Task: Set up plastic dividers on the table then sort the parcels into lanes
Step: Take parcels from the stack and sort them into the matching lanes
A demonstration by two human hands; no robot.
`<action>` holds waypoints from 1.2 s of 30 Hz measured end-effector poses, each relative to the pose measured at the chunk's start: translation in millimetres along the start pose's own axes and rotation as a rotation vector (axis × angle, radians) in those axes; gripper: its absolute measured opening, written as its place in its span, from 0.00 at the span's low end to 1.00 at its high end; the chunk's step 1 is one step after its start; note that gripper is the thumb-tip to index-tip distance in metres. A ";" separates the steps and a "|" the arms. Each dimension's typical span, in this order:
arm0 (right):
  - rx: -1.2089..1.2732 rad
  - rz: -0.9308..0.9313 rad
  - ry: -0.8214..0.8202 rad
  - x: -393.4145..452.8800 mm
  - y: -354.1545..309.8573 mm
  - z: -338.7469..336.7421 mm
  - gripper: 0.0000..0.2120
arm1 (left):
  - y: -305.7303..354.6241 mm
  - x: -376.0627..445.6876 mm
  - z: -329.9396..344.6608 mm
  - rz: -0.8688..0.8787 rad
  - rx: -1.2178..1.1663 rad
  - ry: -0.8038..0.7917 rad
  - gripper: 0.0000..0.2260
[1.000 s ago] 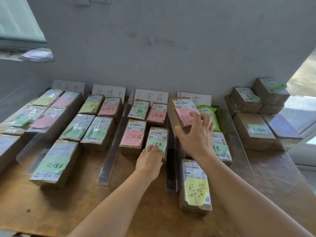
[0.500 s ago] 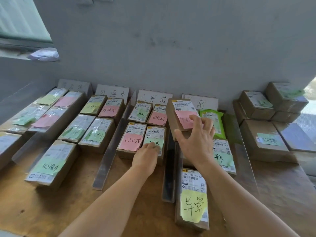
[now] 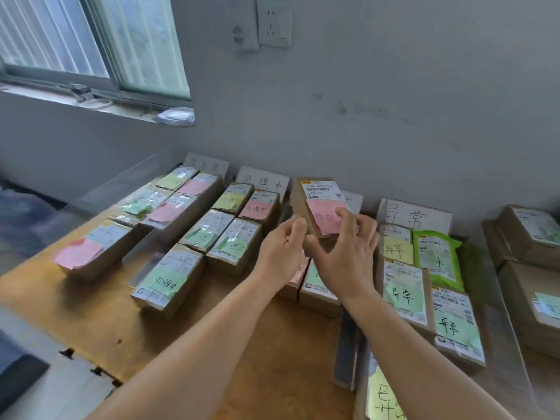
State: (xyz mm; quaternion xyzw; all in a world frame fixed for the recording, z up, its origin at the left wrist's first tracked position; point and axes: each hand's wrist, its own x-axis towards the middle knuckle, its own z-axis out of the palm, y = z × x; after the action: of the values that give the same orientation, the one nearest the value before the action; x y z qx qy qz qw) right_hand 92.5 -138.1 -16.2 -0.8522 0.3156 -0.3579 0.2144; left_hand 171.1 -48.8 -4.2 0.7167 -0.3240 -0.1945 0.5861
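Nearest, both forearms reach out over the wooden bench (image 3: pixel 91 301), and a parcel with a yellow note (image 3: pixel 383 398) lies at the lower edge beside a clear plastic divider (image 3: pixel 345 350). Further in, the left hand (image 3: pixel 280 253) and right hand (image 3: pixel 341 256) meet above the middle lane. The right hand's fingers curl round the lifted brown parcel (image 3: pixel 318 204), its thumb pressing on the pink note; the left hand's fingertips (image 3: pixel 298 224) pinch that parcel's near left corner. The parcel is held clear of the bench and tilted, label facing the camera. To the left, rows of boxed parcels with green, pink and yellow notes fill the lanes; to the right lie more noted parcels and a green bag (image 3: pixel 438 256). Beyond them, white lane cards (image 3: pixel 262 183) lean against the grey wall, under a window (image 3: pixel 91 43).
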 end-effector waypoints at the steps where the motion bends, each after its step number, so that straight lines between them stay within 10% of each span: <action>1: 0.012 -0.010 -0.002 -1.6 -12.3 5.3 0.33 | 2.1 -4.7 -11.6 0.003 -0.036 0.016 0.14; 16: 0.137 -0.101 -0.102 -77.4 -229.9 118.0 0.43 | -27.3 -72.4 -245.6 -0.167 -0.060 0.371 0.20; 36: -0.280 -0.307 -0.534 -111.0 -302.1 231.9 0.17 | -130.2 -65.7 -386.4 -0.267 0.248 0.286 0.15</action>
State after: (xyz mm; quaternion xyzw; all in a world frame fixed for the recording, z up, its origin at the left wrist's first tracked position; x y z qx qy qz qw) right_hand 321.0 185.2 -41.5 -0.9747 0.1622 -0.1032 0.1141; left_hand 409.4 286.0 -45.0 0.8400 -0.1613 -0.1253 0.5026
